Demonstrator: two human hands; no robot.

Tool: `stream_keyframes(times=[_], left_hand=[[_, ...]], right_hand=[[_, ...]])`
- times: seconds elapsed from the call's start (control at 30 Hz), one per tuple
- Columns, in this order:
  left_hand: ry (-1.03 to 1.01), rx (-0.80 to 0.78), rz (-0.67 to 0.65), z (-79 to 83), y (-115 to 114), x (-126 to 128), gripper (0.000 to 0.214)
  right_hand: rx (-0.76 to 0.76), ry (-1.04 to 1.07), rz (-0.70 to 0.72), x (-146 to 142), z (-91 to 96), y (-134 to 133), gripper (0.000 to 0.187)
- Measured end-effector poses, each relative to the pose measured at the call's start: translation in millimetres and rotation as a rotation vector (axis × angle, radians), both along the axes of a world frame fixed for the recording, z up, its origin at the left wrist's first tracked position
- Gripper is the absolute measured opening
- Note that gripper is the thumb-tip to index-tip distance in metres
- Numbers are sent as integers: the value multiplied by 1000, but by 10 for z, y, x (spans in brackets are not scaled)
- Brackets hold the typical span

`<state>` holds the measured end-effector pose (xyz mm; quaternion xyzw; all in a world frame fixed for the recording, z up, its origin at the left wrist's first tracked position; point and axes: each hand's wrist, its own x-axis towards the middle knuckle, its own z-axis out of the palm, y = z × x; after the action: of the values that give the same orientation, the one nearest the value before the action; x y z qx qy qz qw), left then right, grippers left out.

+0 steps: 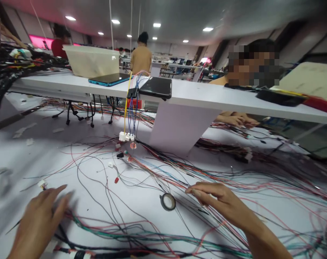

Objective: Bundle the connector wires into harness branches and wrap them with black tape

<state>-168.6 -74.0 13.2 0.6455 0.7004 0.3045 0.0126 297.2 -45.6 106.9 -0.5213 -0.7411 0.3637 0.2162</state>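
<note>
My left hand lies low at the left, fingers stretched out flat over a bundle of coloured wires on the white table; it is blurred by motion. My right hand reaches in from the right, fingers extended and close together, fingertips touching thin wires just right of a small roll of black tape. Neither hand plainly grips anything. Small white connectors hang on yellow and blue wires from the shelf above.
A raised white shelf crosses the table, carrying a black phone, a blue-edged tablet and a translucent bin. A person sits behind the shelf at right, hands on wires. Dark harness bundles hang at left.
</note>
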Motion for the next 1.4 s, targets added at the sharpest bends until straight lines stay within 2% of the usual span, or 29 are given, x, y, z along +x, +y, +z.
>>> stream_keyframes(times=[0.07, 0.13, 0.2, 0.27, 0.33, 0.4, 0.43, 0.5, 0.57, 0.63, 0.67, 0.73, 0.8, 0.9, 1.03, 1.13, 1.3, 1.4], left_hand=[[-19, -39, -194, 134, 162, 309, 37], [-48, -101, -457, 231, 347, 704, 30], [-22, -198, -702, 265, 539, 1102, 24], [21, -225, -842, 233, 725, 1445, 23], [81, -195, -844, 154, 897, 1708, 26], [167, -199, -821, 58, 1053, 1893, 38], [193, -207, -810, 12, 1126, 1959, 38], [209, -229, -794, -69, 1266, 2047, 26], [206, -250, -784, -125, 1392, 2088, 24], [202, -267, -780, -146, 1488, 2093, 24], [198, -271, -787, -143, 1519, 2087, 23], [190, -270, -825, -120, 1544, 2065, 16], [188, -266, -869, -89, 1528, 2039, 9], [192, -261, -876, -66, 1479, 2012, 8], [148, -270, -843, -85, 1486, 1993, 11], [97, -271, -813, -111, 1559, 1993, 11], [43, -228, -796, -106, 1683, 2039, 13], [30, -169, -809, -30, 1644, 2063, 18]], right_hand=[[-13, -47, 4, 18, -15, 33, 39], [21, -83, -56, 35, -21, 74, 43], [88, -110, -149, 57, -23, 111, 45], [133, -120, -196, 93, -36, 135, 48], [121, -111, -191, 152, -74, 147, 49], [93, -122, -206, 237, -126, 150, 49], [112, -158, -238, 284, -150, 147, 49], [285, -300, -338, 355, -182, 134, 49], [588, -467, -435, 347, -197, 114, 47], [831, -539, -421, 213, -221, 102, 39], [872, -537, -354, 101, -249, 106, 34], [781, -517, -149, -181, -348, 146, 27], [546, -582, -25, -462, -497, 231, 27], [300, -700, -48, -732, -733, 395, 22], [240, -696, -57, -800, -898, 525, 17], [218, -689, -77, -778, -887, 525, 20], [185, -658, -82, -643, -749, 462, 21], [159, -505, -66, -464, -646, 447, 22]])
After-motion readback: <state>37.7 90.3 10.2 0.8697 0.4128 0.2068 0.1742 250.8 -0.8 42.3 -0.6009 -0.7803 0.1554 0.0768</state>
